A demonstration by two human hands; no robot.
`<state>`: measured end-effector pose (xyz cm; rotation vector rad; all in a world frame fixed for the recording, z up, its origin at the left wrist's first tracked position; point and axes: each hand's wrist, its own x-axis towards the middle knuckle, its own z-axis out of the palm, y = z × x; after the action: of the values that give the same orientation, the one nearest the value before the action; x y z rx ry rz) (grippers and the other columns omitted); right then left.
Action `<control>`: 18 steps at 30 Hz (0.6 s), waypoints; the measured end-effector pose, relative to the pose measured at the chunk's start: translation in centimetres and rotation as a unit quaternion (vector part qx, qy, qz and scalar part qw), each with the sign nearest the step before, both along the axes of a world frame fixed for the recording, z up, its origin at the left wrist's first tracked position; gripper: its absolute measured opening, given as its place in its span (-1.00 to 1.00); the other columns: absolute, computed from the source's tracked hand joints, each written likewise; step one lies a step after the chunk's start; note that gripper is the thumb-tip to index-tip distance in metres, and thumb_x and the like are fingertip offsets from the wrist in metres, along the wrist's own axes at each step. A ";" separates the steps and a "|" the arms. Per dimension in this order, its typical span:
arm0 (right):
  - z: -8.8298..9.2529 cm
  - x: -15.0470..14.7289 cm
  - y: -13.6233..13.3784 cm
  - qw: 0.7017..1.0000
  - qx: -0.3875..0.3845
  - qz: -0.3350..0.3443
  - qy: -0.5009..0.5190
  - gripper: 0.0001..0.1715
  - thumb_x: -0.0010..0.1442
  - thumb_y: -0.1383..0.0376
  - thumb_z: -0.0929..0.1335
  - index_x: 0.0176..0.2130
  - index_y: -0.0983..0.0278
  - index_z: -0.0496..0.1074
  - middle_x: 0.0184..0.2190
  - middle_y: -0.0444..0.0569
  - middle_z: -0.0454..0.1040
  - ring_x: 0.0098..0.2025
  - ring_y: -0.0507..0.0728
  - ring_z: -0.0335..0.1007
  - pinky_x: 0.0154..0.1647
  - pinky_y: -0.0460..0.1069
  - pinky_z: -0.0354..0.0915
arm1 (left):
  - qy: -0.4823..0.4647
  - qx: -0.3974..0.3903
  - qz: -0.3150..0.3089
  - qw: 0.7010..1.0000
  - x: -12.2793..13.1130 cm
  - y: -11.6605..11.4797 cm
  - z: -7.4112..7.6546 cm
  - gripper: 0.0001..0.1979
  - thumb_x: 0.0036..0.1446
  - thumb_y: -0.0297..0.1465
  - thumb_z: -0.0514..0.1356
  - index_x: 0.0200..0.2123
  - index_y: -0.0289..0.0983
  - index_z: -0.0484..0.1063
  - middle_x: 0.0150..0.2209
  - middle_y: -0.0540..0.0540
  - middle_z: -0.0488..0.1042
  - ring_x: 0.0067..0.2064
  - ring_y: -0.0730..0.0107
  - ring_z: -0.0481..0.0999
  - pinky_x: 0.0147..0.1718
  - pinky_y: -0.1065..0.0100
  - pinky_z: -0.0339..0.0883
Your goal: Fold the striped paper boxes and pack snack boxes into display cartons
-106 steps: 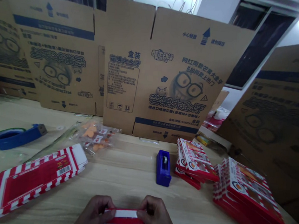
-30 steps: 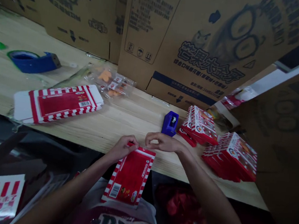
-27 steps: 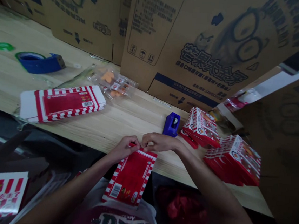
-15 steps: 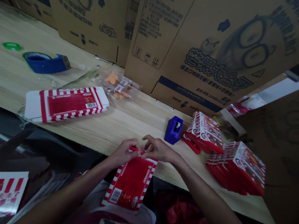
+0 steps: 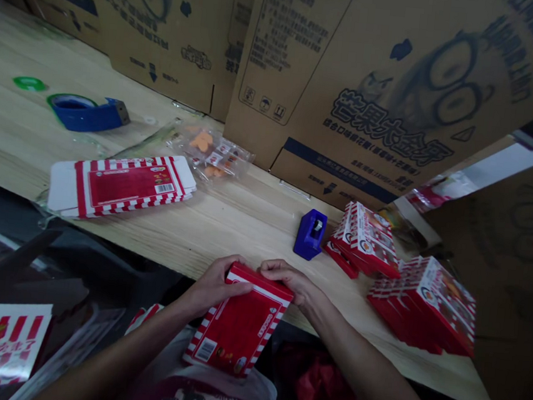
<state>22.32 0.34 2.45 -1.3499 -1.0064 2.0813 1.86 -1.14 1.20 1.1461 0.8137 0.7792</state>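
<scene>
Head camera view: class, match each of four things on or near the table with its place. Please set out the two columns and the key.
Things
1. red striped box
2. flattened carton
3. small blue dispenser
4. clear bag of orange pieces

Places
A. lying flat on the wooden table, far left
B. gripped by the left hand and right hand
C. at the foot of the big cardboard box
D. just left of the stacked red boxes

Pairs: 1-B, 2-A, 3-D, 4-C

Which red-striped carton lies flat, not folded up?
The carton on the left, beside the candy bag: flattened. The box gripped by the left hand and right hand is folded up, as are the stacks at right.
</scene>
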 end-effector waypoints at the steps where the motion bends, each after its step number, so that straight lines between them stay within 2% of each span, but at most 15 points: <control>1: 0.8 0.3 0.0 1.000 0.009 0.000 -0.008 -0.58 -0.27 0.10 0.55 -0.59 0.30 0.36 -0.66 -0.23 0.28 -0.65 -0.06 0.12 -0.60 -0.13 0.05 | -0.007 -0.008 -0.007 1.000 -0.4 -0.2 1.0 -0.71 -0.05 -0.26 0.30 -0.31 -0.31 0.37 -0.42 0.01 0.43 -0.39 0.41 0.42 -0.41 0.44 0.30; 3: 2.4 1.3 -0.2 0.998 0.043 -0.022 -0.037 -0.59 -0.20 0.05 0.52 -0.57 0.30 0.39 -0.64 -0.19 0.32 -0.64 -0.04 0.14 -0.59 -0.12 0.05 | 0.001 0.024 -0.005 1.000 -1.5 -0.5 4.1 -0.75 -0.01 -0.25 0.29 -0.36 -0.31 0.37 -0.48 0.03 0.40 -0.45 0.45 0.39 -0.47 0.46 0.27; 5: 3.7 2.8 -0.6 0.990 0.091 -0.072 -0.075 -0.54 -0.13 -0.07 0.47 -0.54 0.28 0.44 -0.62 -0.11 0.37 -0.61 0.01 0.20 -0.59 -0.10 0.08 | 0.023 0.130 0.015 0.991 -2.3 -0.7 7.7 -0.79 0.03 -0.30 0.28 -0.32 -0.29 0.41 -0.45 0.01 0.44 -0.44 0.43 0.40 -0.47 0.44 0.28; 7: 4.1 4.5 -1.1 0.986 0.107 -0.100 -0.082 -0.40 -0.13 -0.23 0.39 -0.45 0.25 0.50 -0.64 -0.06 0.39 -0.60 0.09 0.28 -0.57 -0.05 0.15 | 0.033 0.295 0.007 0.955 -2.3 -0.8 10.3 -0.82 0.07 -0.37 0.25 -0.23 -0.27 0.43 -0.34 -0.08 0.50 -0.33 0.35 0.47 -0.34 0.37 0.35; 8: 3.8 5.2 -1.2 0.987 0.085 -0.112 -0.073 -0.31 -0.11 -0.31 0.32 -0.39 0.23 0.52 -0.60 0.00 0.44 -0.58 0.14 0.34 -0.55 -0.01 0.21 | 0.044 0.376 -0.009 0.926 -2.0 -0.9 10.9 -0.82 0.08 -0.41 0.23 -0.20 -0.27 0.43 -0.27 -0.13 0.52 -0.25 0.29 0.49 -0.24 0.32 0.36; 9: 3.3 5.7 -1.4 0.989 0.057 -0.122 -0.061 -0.22 -0.10 -0.36 0.25 -0.34 0.22 0.53 -0.50 0.08 0.51 -0.50 0.21 0.43 -0.47 0.04 0.28 | 0.063 0.448 -0.031 0.891 -1.5 -0.9 10.7 -0.81 0.07 -0.45 0.20 -0.19 -0.27 0.44 -0.22 -0.18 0.52 -0.18 0.23 0.49 -0.15 0.28 0.35; 11: 2.0 6.0 -1.7 0.989 0.030 -0.138 -0.041 -0.13 -0.13 -0.40 0.22 -0.27 0.22 0.55 -0.31 0.20 0.56 -0.30 0.34 0.51 -0.30 0.14 0.36 | 0.125 0.547 -0.076 0.824 -0.3 -0.9 8.7 -0.78 0.04 -0.49 0.16 -0.19 -0.30 0.45 -0.18 -0.25 0.51 -0.11 0.14 0.47 -0.07 0.20 0.33; 14: 0.2 4.7 -2.3 0.990 0.058 -0.108 -0.070 -0.37 -0.15 -0.19 0.42 -0.23 0.19 0.56 -0.16 0.17 0.56 -0.12 0.38 0.49 -0.08 0.19 0.35 | 0.206 0.601 -0.171 0.753 0.8 -1.3 3.8 -0.66 0.12 -0.39 0.13 -0.03 -0.36 0.39 -0.04 -0.32 0.45 0.01 0.02 0.41 0.03 0.09 0.26; 16: -0.5 3.7 -2.7 0.985 0.098 -0.086 -0.110 -0.49 -0.19 -0.02 0.51 -0.25 0.17 0.58 -0.15 0.12 0.57 -0.10 0.37 0.48 -0.02 0.19 0.33 | 0.228 0.585 -0.215 0.748 0.3 -1.2 1.4 -0.58 0.15 -0.36 0.13 0.09 -0.31 0.31 0.06 -0.30 0.40 0.11 0.02 0.35 0.11 0.06 0.18; 18: -1.0 3.1 -2.9 0.981 0.118 -0.085 -0.127 -0.52 -0.21 0.01 0.52 -0.26 0.17 0.59 -0.17 0.11 0.58 -0.11 0.38 0.48 -0.02 0.20 0.35 | 0.233 0.547 -0.204 0.778 -1.5 0.2 0.7 -0.47 0.10 -0.31 0.21 0.15 -0.24 0.25 0.10 -0.26 0.38 0.14 0.04 0.33 0.15 0.08 0.12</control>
<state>25.42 -2.56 1.42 -1.5434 -1.1544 1.6372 0.40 -0.97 1.93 2.5503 0.4082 0.5721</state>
